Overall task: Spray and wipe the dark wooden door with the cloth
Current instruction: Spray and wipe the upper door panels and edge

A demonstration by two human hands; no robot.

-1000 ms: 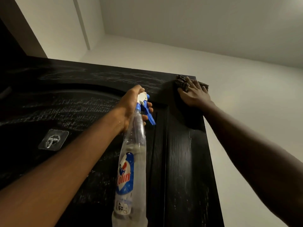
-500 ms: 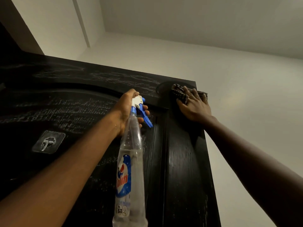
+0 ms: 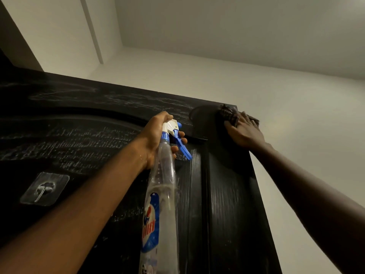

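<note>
Near centre: grips the spray bottle (image 3: pixel 161 194) by its neck in the left hand (image 3: pixel 158 139), fingers curled at the blue trigger, nozzle towards the dark wooden door (image 3: pixel 79 135), likely ready for another squirt. Farther right, at the door's top corner: presses the cloth (image 3: pixel 229 114) flat under the straight-fingered right hand (image 3: pixel 245 133) to rub off streaks. Since a second ago, shifted slightly lower, with a wiped dark arc now showing left of the cloth.

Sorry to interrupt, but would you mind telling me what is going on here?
A person is cleaning a dark wooden door. The left hand grips a spray bottle pointed at it, fingers on the blue trigger. The right hand presses a cloth flat against the door's top right corner. Pale streaks cover the upper panel.
</note>
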